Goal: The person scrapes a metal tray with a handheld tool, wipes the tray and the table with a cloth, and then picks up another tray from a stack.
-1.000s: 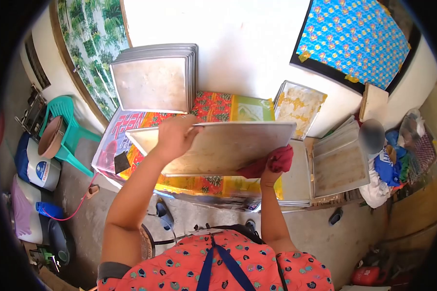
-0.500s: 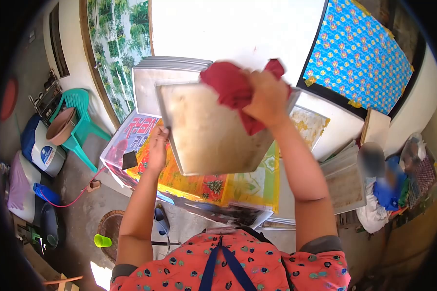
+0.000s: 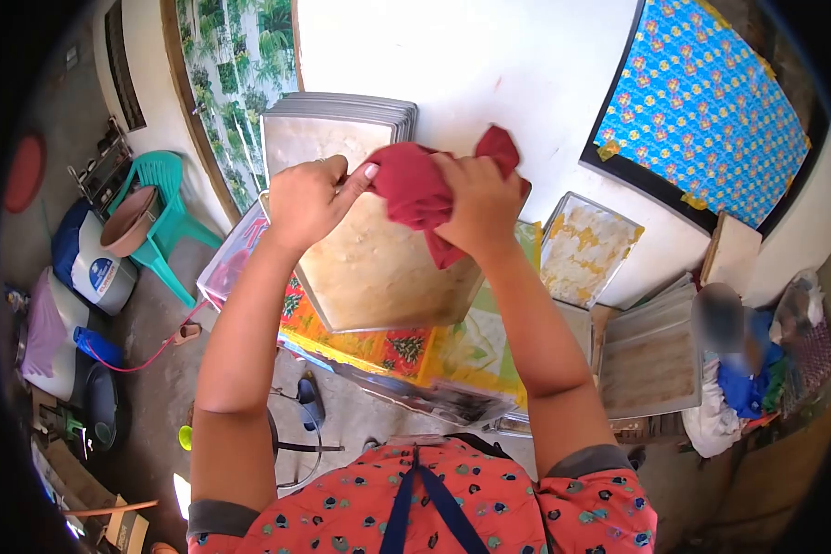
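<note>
A flat metal baking tray (image 3: 388, 277) with brownish stains stands tilted over the table in front of me. My right hand (image 3: 480, 203) is closed around a bunched dark red cloth (image 3: 411, 189) at the tray's upper part. Beside it, my left hand (image 3: 309, 203) has its fingers curled, with the thumb and forefinger pinching the cloth's left edge. The tray's upper edge is mostly hidden behind the hands and cloth.
A stack of similar trays (image 3: 328, 134) leans on the wall behind. The table's colourful plastic cover (image 3: 415, 355) shows below. At right are a stained tray (image 3: 586, 249) and more trays (image 3: 651, 355). A green chair (image 3: 162, 222) holding a basin (image 3: 129, 222) stands left.
My left hand has left the tray's left edge and moved up to the cloth. My right hand, with the cloth, has shifted slightly left and down.
</note>
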Motion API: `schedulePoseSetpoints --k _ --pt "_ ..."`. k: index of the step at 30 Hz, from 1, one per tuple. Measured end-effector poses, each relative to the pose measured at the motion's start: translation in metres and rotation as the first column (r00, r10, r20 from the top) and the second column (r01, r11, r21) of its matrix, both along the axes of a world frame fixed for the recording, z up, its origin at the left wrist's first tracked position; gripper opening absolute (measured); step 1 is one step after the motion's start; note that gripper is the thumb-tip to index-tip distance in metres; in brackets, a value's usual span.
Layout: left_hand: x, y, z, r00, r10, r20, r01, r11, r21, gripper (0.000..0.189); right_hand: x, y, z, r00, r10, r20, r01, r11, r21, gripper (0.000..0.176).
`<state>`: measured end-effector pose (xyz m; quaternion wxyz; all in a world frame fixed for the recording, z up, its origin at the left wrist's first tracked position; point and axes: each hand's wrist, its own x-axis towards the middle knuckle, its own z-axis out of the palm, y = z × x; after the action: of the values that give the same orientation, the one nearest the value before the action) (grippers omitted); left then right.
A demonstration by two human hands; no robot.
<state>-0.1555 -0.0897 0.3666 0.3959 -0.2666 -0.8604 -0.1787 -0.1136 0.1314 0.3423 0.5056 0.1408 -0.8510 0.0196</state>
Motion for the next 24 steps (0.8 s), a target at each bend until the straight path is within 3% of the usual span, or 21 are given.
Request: schedulePoseSetpoints --k 2,3,4,5,7,8,10,12,14,16,18,20,21,22,23,24 --pt "-0.001 0.000 0.003 1.000 0.017 0.011 -0.017 1.000 -0.019 0.058 -0.004 0.019 -0.008 0.994 -0.014 -0.111 -0.001 0.991 -0.133 0.066" --pt "-0.002 0.001 0.004 1.000 0.027 0.013 -0.026 0.999 -0.035 0.058 -0.008 0.031 -0.016 0.973 0.046 -0.226 -0.106 0.960 -0.260 0.066" --pt "-0.002 0.001 0.004 0.999 0.038 0.018 -0.037 0.998 -0.051 0.058 -0.015 0.041 -0.029 0.936 0.088 -0.341 -0.220 0.902 -0.371 0.067" --pt "-0.005 0.002 0.002 1.000 0.021 -0.008 -0.021 0.999 -0.041 0.060 -0.027 0.047 -0.054 0.914 0.112 -0.389 -0.328 0.769 -0.549 0.063" --pt "-0.010 0.003 0.003 1.000 0.011 -0.024 -0.012 0.999 -0.046 0.061 -0.040 0.061 -0.119 0.954 0.059 -0.294 -0.203 0.850 -0.486 0.050" --pt "-0.011 0.002 0.003 1.000 0.004 -0.030 -0.006 0.999 -0.052 0.061 -0.039 0.044 -0.148 0.941 0.087 -0.328 -0.300 0.668 -0.681 0.045" --pt "-0.015 0.002 0.003 0.999 -0.001 -0.034 0.000 0.999 -0.043 0.061 -0.027 0.022 -0.186 0.903 0.113 -0.415 -0.402 0.563 -0.722 0.043" --pt "-0.018 0.003 0.003 1.000 0.005 -0.012 -0.006 0.999 -0.049 0.062 -0.022 0.013 -0.264 0.967 0.078 -0.241 -0.248 0.490 -0.836 0.043" --pt "-0.019 0.004 0.005 0.997 0.018 0.070 -0.014 0.998 -0.056 0.063 -0.014 0.010 -0.333 0.996 -0.054 0.065 0.084 0.530 -0.844 0.036" --pt "-0.019 0.005 0.009 0.991 0.038 0.125 -0.029 0.997 -0.072 0.064 0.010 -0.008 -0.333 0.953 -0.060 0.298 0.299 0.372 -0.879 0.036" --pt "-0.018 0.007 0.012 0.986 0.070 0.152 -0.054 0.993 -0.105 0.065 0.013 -0.027 -0.340 0.891 -0.051 0.452 0.428 0.432 -0.794 0.034" --pt "-0.020 0.008 0.013 0.978 0.083 0.189 -0.057 0.988 -0.140 0.066 0.011 -0.048 -0.351 0.834 -0.079 0.546 0.443 0.685 -0.578 0.031" --pt "-0.022 0.007 0.015 0.974 0.097 0.206 -0.065 0.986 -0.156 0.067 0.008 -0.070 -0.332 0.559 -0.047 0.828 0.459 0.849 -0.262 0.031" --pt "-0.024 0.005 0.015 0.977 0.079 0.197 -0.050 0.987 -0.152 0.067 0.007 -0.098 -0.305 0.197 -0.119 0.973 0.312 0.949 0.053 0.031" --pt "-0.027 0.004 0.014 0.981 0.065 0.184 -0.037 0.988 -0.149 0.067 -0.002 -0.127 -0.331 0.517 0.062 0.854 0.165 0.971 -0.171 0.035" --pt "-0.023 0.005 0.017 0.984 0.049 0.174 -0.023 0.989 -0.149 0.068 0.003 -0.140 -0.317 0.556 0.198 0.807 0.109 0.946 -0.307 0.039"
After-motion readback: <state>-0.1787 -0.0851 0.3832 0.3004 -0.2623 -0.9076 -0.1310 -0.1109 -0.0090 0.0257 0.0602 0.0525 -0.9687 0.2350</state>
